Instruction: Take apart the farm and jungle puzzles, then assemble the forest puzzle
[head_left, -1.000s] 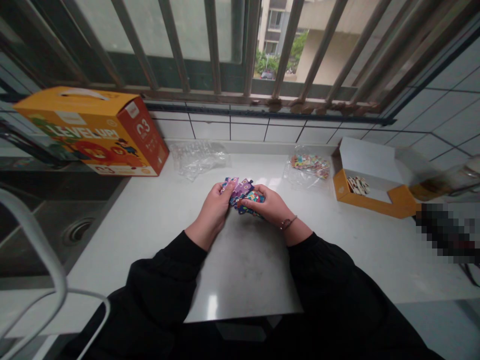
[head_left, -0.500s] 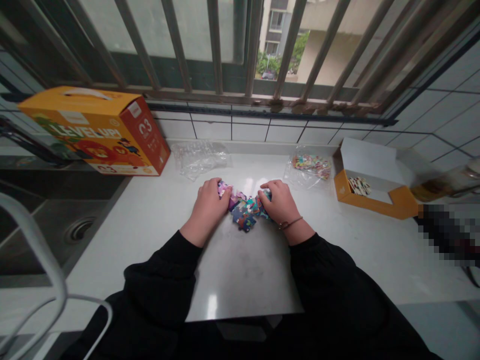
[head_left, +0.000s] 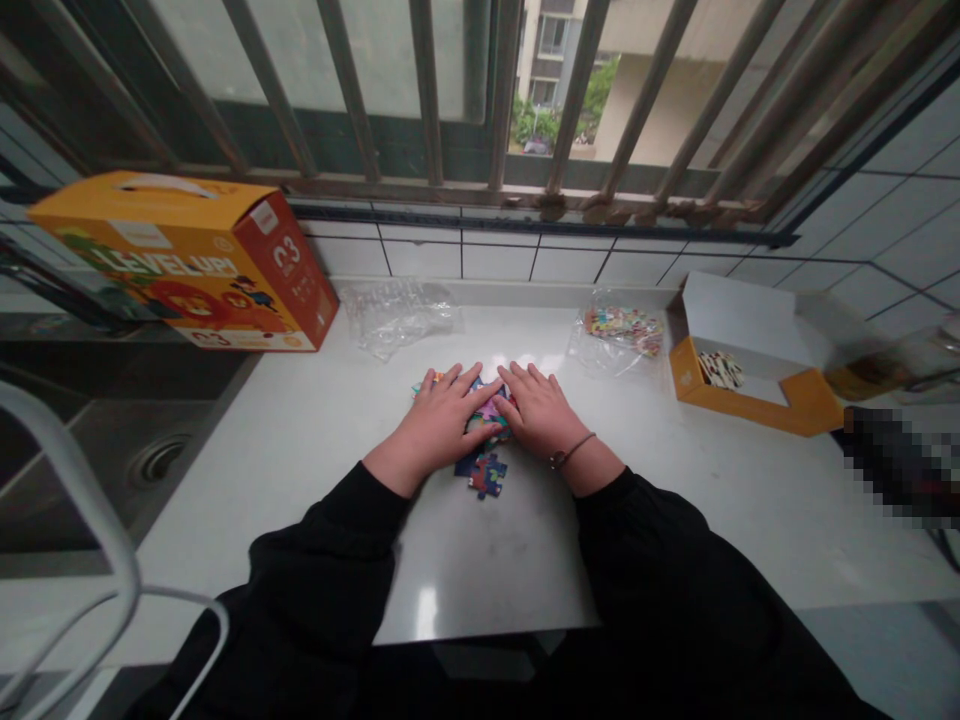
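Note:
Colourful jigsaw puzzle pieces [head_left: 487, 476] lie in a small pile on the white counter [head_left: 495, 560], partly covered by both hands. My left hand [head_left: 448, 412] rests flat over the left side of the pile, its fingers stretched forward and spread. Over the right side lies my right hand [head_left: 541, 408], also flat with fingers extended and a thin bracelet at the wrist. The two hands almost meet at thumbs and forefingers, with pink and green pieces showing between them. A dark blue and red piece sticks out toward me, below the hands.
A clear plastic wrapper [head_left: 397, 318] and a bag of puzzle pieces [head_left: 624, 330] lie at the back. An open orange box [head_left: 750, 400] with pieces inside stands right. At left are an orange carton [head_left: 285, 275], a sink [head_left: 67, 470] and a white cable [head_left: 90, 500].
Both hands have gone from curled around the pieces at the sides to lying flat on top of them, closer together. The pieces are rearranged, with one now nearer to me.

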